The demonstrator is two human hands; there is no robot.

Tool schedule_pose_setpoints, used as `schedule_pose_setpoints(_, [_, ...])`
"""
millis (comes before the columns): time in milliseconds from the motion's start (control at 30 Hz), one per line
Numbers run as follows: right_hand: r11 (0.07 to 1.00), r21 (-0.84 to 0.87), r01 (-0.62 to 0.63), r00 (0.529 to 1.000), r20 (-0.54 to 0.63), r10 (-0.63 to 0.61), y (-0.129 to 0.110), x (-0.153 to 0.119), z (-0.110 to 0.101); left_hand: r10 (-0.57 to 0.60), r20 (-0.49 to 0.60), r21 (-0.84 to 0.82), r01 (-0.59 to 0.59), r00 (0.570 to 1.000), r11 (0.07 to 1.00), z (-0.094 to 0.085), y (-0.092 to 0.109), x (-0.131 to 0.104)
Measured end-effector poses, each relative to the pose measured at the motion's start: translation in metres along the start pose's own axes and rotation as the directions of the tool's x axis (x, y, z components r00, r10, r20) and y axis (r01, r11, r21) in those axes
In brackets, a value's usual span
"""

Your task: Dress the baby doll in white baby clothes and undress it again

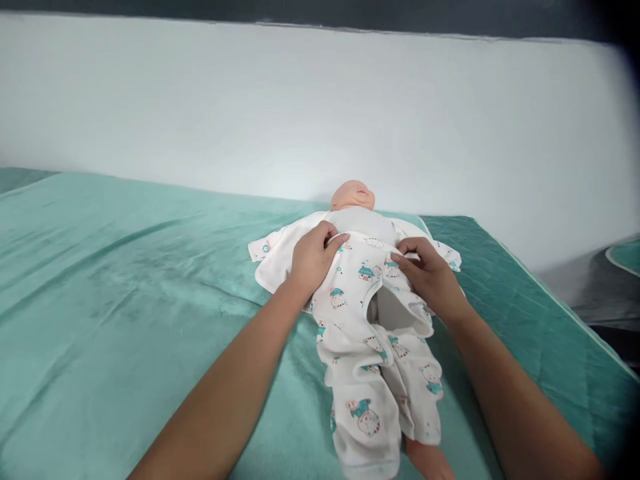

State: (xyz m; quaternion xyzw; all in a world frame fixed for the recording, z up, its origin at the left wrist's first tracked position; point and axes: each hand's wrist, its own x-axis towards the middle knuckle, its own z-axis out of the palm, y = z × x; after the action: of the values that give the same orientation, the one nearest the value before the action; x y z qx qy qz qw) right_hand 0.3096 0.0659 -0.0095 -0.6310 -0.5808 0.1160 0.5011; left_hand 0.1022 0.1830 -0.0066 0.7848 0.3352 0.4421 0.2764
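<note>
A baby doll (353, 195) lies on its back, head away from me. Its white printed trousers (350, 287) reach up over the belly, with an opening at the crotch. A white top (280, 257) lies spread open beneath the torso, sleeves out to both sides. My left hand (317, 257) pinches the trousers' waistband at the left, thumb and fingers together. At the right side of the waist, my right hand (427, 270) is closed on the trousers' cloth between thumb and fingers. One bare foot (429, 460) shows below the right trouser leg.
A light green sheet (125, 300) with soft wrinkles lies under the doll. Darker green quilted cloth (545, 333) runs along the right side. Behind stands a white wall (225, 113). Another green-edged surface (625, 257) shows at the far right.
</note>
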Motion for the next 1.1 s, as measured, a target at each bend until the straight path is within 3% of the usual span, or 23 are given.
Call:
schedule_pose_setpoints(100, [0.962,-0.127,0.244,0.969,-0.015,-0.248,-0.007,0.006,-0.001,0.161,-0.06,0.07,-0.157,0.985,0.985,0.001,-0.002,0.001])
schedule_pose_setpoints(167, [0.958,-0.102,0.269,0.963,0.039,-0.266,-0.01,0.012,0.0,0.228,-0.098,0.116,-0.216,0.969,0.969,0.002,-0.003,0.002])
schedule_pose_setpoints(233, [0.975,-0.036,0.219,0.975,0.056,-0.216,-0.009,0.019,0.004,0.25,-0.101,0.134,-0.236,0.963,0.963,0.002,-0.003,0.003])
schedule_pose_setpoints(300, [0.991,0.018,0.135,0.99,0.038,-0.135,-0.008,0.026,0.007,0.203,-0.05,0.109,-0.196,0.978,0.974,0.0,-0.003,0.005])
schedule_pose_setpoints(400, [1.0,-0.018,-0.004,1.0,0.014,0.004,-0.006,0.041,0.012,0.029,0.079,0.049,-0.033,0.996,0.998,-0.005,-0.004,0.015])
schedule_pose_setpoints(533, [0.978,-0.182,-0.098,0.995,-0.001,0.1,-0.008,0.064,0.017,-0.144,0.216,-0.083,0.165,0.966,0.983,-0.01,-0.017,0.038])
schedule_pose_setpoints(600, [0.976,-0.159,-0.15,0.988,0.0,0.152,-0.007,0.071,0.02,-0.213,0.232,-0.14,0.249,0.949,0.958,-0.007,-0.025,0.048])
schedule_pose_setpoints(700, [0.965,0.031,-0.262,0.965,-0.013,0.263,-0.001,0.07,0.026,-0.27,0.174,-0.155,0.297,0.947,0.942,0.0,-0.028,0.052])
schedule_pose_setpoints(800, [0.932,0.214,-0.294,0.951,-0.03,0.307,0.005,0.06,0.028,-0.228,0.081,-0.057,0.233,0.97,0.971,0.004,-0.021,0.046])
schedule_pose_setpoints(900, [0.91,0.294,-0.291,0.953,0.011,0.302,0.007,0.052,0.025,-0.103,0.044,0.122,0.097,0.994,0.988,0.002,-0.012,0.041])
schedule_pose_setpoints(1033, [0.926,0.291,-0.242,0.97,0.048,0.239,0.009,0.052,0.019,0.111,0.086,0.286,-0.131,0.99,0.949,-0.003,-0.012,0.044])
schedule_pose_setpoints(1100, [0.963,0.214,-0.164,0.987,0.036,0.159,0.012,0.054,0.016,0.113,0.107,0.237,-0.135,0.988,0.962,-0.005,-0.016,0.047])
